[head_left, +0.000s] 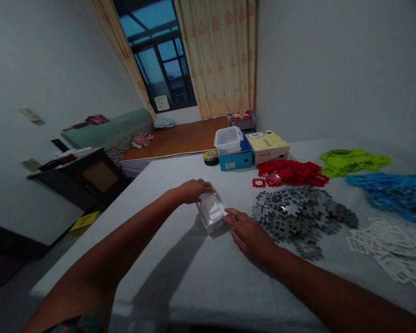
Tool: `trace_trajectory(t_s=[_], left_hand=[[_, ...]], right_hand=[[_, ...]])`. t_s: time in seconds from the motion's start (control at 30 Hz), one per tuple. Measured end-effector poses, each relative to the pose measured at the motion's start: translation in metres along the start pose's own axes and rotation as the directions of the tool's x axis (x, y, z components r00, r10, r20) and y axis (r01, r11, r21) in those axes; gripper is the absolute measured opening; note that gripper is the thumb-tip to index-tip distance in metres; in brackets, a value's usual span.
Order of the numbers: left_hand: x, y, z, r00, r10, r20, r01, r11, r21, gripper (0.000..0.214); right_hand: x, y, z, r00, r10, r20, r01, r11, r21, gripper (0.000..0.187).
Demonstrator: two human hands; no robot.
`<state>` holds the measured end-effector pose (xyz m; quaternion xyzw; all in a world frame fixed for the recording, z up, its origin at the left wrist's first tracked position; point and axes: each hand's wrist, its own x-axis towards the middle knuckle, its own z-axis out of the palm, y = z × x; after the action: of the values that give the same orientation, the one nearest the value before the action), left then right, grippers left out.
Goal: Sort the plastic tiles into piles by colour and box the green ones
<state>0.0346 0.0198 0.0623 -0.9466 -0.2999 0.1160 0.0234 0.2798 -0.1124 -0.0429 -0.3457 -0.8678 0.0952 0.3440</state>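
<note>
A small open white box (212, 211) lies on the white table (180, 273), in front of me. My left hand (193, 190) rests on its far left corner, fingers curled over the rim. On the box's near right side lies my right hand (247, 233), its fingertips touching the edge. Just right of that hand spreads a pile of grey flat interlocking pieces (294, 217).
Piles of red (291, 172), green (350, 161), blue (395, 190) and white (391, 249) pieces lie to the right. At the table's far edge stand a blue box with a clear tub (233, 149), a yellow box (267, 145) and a tape roll (211, 157). A bed and a window lie beyond.
</note>
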Motion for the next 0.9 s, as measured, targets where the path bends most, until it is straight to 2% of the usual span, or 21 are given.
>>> trace_trajectory(t_s=[0.13,0.27,0.43,0.53,0.6,0.63,0.7,0.8,0.9], left_hand=[[0.002,-0.001,-0.001,0.998,0.006,0.056,-0.009,0.999,0.046,0.068],[0.004,0.001,-0.013,0.997,0.002,0.077,-0.005,0.999,0.038,0.068],[-0.005,-0.001,-0.044,0.999,-0.007,-0.053,0.008,1.0,0.022,0.062],[-0.028,-0.017,-0.064,0.982,-0.093,-0.165,0.09,0.996,-0.022,0.059],[-0.052,-0.031,-0.068,0.951,-0.191,-0.242,0.18,0.981,-0.067,0.058],[-0.065,-0.039,-0.065,0.928,-0.25,-0.275,0.233,0.968,-0.094,0.056],[-0.09,-0.053,-0.051,0.908,-0.349,-0.232,0.321,0.935,-0.15,0.051],[-0.114,-0.071,-0.009,0.908,-0.405,-0.106,0.372,0.896,-0.241,0.049],[-0.119,-0.08,0.033,0.901,-0.425,-0.089,0.375,0.865,-0.333,0.05]], right_hand=[[0.0,0.002,0.002,1.0,0.021,-0.002,-0.021,1.0,-0.001,0.05],[0.0,0.002,0.002,1.0,0.013,-0.006,-0.012,1.0,0.008,0.05],[-0.002,0.004,0.0,1.0,-0.007,0.01,0.006,0.999,0.052,0.053],[-0.004,0.004,-0.001,1.0,-0.019,0.009,0.019,0.997,0.081,0.055],[-0.004,0.003,-0.003,1.0,-0.019,0.015,0.017,0.995,0.093,0.053],[-0.004,0.003,-0.004,1.0,-0.017,0.023,0.015,0.995,0.096,0.052],[-0.003,0.001,-0.008,0.999,-0.019,0.051,0.014,0.995,0.101,0.047],[0.001,0.001,-0.014,0.995,-0.047,0.083,0.039,0.995,0.096,0.045],[0.004,-0.006,-0.025,0.995,-0.061,0.08,0.057,0.997,0.053,0.043]])
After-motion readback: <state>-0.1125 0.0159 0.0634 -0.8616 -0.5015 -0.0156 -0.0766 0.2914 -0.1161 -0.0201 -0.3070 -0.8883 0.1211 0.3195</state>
